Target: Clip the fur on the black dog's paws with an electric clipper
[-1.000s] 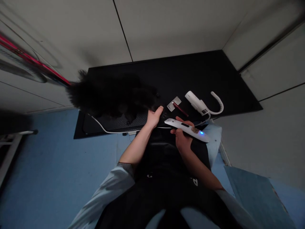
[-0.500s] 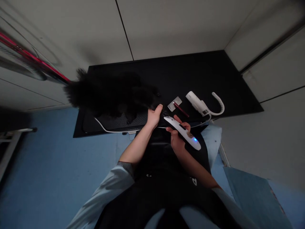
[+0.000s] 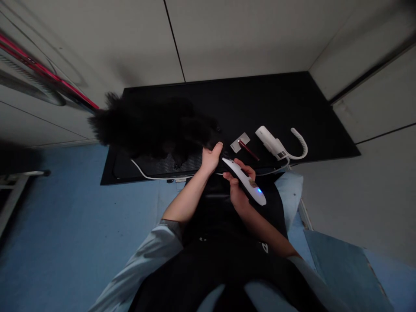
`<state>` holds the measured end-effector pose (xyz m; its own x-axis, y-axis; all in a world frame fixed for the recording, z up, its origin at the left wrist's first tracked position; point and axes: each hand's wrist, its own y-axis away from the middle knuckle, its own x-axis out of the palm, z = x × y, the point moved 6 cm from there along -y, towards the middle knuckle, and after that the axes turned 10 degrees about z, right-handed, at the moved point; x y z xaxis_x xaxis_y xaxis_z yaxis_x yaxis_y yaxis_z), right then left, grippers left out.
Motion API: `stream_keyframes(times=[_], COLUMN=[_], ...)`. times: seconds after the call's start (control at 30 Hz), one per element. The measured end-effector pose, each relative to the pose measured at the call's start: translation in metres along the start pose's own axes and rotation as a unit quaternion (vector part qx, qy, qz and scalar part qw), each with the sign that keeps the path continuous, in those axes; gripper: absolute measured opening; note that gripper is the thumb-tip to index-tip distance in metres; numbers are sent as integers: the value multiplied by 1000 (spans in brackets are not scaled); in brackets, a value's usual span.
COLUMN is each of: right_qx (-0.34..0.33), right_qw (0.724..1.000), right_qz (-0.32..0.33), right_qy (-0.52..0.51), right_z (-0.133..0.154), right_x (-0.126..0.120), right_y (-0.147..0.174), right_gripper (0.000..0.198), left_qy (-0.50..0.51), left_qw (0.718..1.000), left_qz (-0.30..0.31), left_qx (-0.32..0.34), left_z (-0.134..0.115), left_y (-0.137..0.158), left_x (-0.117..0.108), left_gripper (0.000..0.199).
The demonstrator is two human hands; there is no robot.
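Note:
A fluffy black dog (image 3: 146, 125) is on the black table, its body stretching left from my hands. My left hand (image 3: 211, 159) is closed on the dog at its right end, thumb on top; the dark fur hides whether it grips the muzzle or a front paw. In my right hand (image 3: 238, 190) is a white hair clipper (image 3: 245, 180) with a lit blue light near its lower end. The fingers wrap around it from beneath. Its head points up and left, close beside my left hand and the dark fur there; contact cannot be made out.
On the table (image 3: 260, 95) lie a pale flat card-like piece (image 3: 238, 144), a dark red pen-like stick (image 3: 249, 151) and a white device with a curved arm (image 3: 271, 142). A white cable (image 3: 146, 177) runs along the front edge. Panelled walls stand behind and right.
The clipper and my right hand have shifted slightly left, bringing the clipper's head closer to my left hand. My left hand keeps its hold on the dog.

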<state>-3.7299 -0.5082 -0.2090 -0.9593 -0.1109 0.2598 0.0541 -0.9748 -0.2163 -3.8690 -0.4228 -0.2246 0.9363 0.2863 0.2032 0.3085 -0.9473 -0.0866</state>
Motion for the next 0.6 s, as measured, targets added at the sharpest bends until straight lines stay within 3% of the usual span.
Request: stream_keyframes(times=[0.23,0.4,0.47,0.6], right_qx=[-91,-223,-202,-74], right_qw=[994,960,962,989], right_qz=[39,19,27,88], right_qy=[46,168,183,93], right_z=[-12,0,8,9], right_x=[22,2,-7,-11], right_y=[0,3,-2,-12], right_gripper=[65,77,73,62], left_qy=[-60,-73,-71,-60], left_qw=[998,997,997,998], left_qz=[-16,1,4,8], left_qx=[-1,0,2,6], left_z=[-9,-12,-12,-12], left_y=[2,1,0,1], left_x=[-3,-8,-10,-11], left_gripper=[24,24,22,21])
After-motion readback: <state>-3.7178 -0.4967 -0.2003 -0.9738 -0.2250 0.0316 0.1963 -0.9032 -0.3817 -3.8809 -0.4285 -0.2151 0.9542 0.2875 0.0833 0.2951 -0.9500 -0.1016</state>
